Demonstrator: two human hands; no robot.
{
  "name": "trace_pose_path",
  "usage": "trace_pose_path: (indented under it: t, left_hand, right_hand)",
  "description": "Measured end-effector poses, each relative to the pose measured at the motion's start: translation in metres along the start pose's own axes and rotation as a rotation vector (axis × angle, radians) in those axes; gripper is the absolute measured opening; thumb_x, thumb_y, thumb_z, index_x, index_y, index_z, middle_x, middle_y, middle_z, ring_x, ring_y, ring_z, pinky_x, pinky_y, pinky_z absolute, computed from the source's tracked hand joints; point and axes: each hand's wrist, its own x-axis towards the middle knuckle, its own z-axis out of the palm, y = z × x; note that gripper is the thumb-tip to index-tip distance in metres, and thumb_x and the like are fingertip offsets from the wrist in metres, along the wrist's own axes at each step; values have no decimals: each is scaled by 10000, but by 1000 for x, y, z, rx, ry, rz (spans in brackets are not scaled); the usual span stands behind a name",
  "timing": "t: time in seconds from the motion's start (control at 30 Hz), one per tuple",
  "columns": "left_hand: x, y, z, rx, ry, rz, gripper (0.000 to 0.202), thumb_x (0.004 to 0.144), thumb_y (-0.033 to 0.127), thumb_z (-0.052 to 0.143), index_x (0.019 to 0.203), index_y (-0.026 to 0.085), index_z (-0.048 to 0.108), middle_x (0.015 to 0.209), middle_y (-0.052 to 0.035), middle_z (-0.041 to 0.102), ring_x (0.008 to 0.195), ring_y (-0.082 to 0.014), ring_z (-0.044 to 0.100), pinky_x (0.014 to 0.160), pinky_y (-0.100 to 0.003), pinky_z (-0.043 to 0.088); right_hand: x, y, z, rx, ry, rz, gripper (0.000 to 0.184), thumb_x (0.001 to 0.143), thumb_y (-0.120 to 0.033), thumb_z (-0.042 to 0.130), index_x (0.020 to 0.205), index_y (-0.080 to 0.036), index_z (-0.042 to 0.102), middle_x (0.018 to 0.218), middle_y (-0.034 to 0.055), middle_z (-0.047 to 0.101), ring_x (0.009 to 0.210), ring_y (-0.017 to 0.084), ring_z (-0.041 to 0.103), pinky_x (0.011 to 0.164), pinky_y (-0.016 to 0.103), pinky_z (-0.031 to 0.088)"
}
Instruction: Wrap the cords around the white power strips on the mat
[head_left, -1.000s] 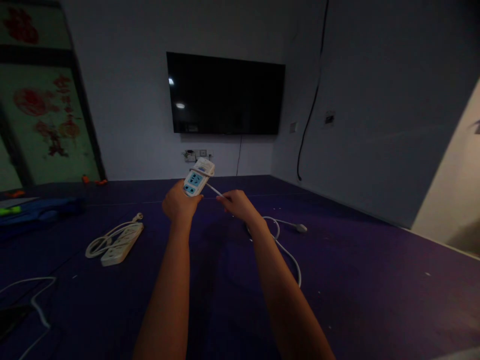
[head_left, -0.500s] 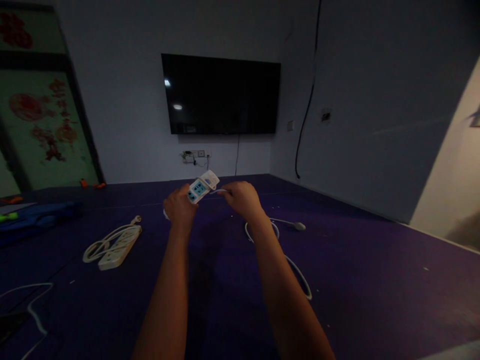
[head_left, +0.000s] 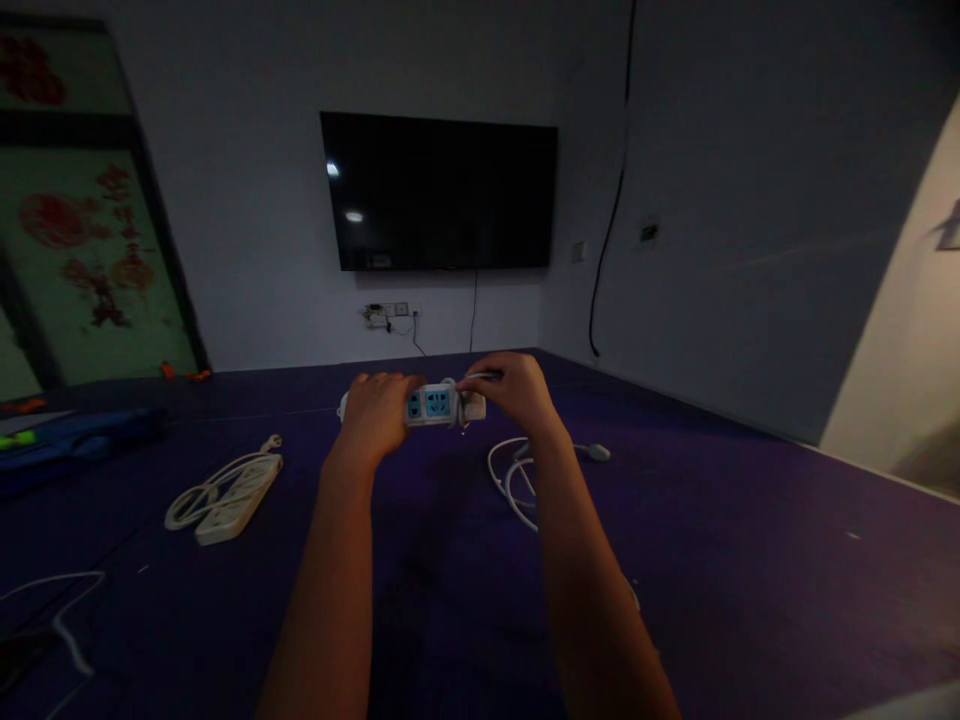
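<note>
My left hand [head_left: 379,412] is closed around a white power strip with blue sockets [head_left: 433,404], held level in the air in front of me. My right hand [head_left: 512,388] pinches the strip's white cord at its right end. The rest of that cord [head_left: 516,478] hangs down and lies in loops on the purple floor [head_left: 750,540], ending in a plug [head_left: 598,452] to the right.
A second white power strip with its coiled cord [head_left: 225,490] lies on the floor at the left. Another white cable [head_left: 52,600] is at the lower left. A dark TV [head_left: 439,190] hangs on the far wall above a wall socket [head_left: 390,312]. Blue items [head_left: 75,430] sit far left.
The power strip has swung from pointing up and away to lying level between my hands. My right hand has risen to its right end, and the floor cord has gathered closer.
</note>
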Motion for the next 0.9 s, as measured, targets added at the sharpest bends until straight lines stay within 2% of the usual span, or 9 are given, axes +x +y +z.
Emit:
trace_pose_path:
  t: [0.13,0.27,0.37,0.47,0.6,0.8,0.9]
  left_hand:
    - [-5,5,-14,-15,-51,9,548,584,127,693,1113,258,631,995,-94,701,977,-324,624,848,-416,412]
    - [-13,5,-27,-86,-120,14,551,507,145,748,1034,283,661,945,-52,717,910,-292,641,806,-375,433]
    - [-19,6,-35,-200,-165,61,508,482,169,760,971,283,681,876,-23,722,824,-267,650,743,-349,441]
    - [-22,8,-39,-328,-160,120,475,482,172,741,939,293,693,845,5,719,772,-235,644,720,-327,434]
    - [-22,9,-40,-412,-160,131,465,480,200,749,934,285,698,861,7,720,776,-230,639,680,-307,422]
    - [-22,2,-40,-585,-124,106,487,480,237,772,960,261,688,864,9,712,794,-220,637,680,-298,441]
    - [-20,-3,-35,-741,-92,109,533,484,255,783,1005,227,676,914,-20,706,839,-226,634,720,-322,467]
  right_hand:
    - [-3,0,-5,224,-18,90,164,644,-316,747,622,-157,714,621,37,672,567,127,574,542,252,412]
    - [-6,-8,-10,427,-86,136,185,552,-316,784,589,-160,691,603,24,658,565,124,581,529,245,442]
    - [-7,-11,-12,547,-167,132,200,510,-308,799,571,-169,668,605,8,643,575,117,581,536,238,450]
    - [-7,-7,-12,686,-234,98,211,504,-315,799,555,-179,646,618,-7,624,584,106,569,541,231,445]
    - [-6,2,-7,846,-262,63,241,526,-365,789,558,-182,635,617,-15,593,569,91,538,526,222,420]
    - [-3,8,16,893,-153,88,389,626,-553,684,550,-195,551,601,-6,544,525,98,484,482,232,403]
    - [-2,8,27,740,-100,153,419,755,-593,536,604,-203,522,644,18,553,544,114,497,497,247,435]
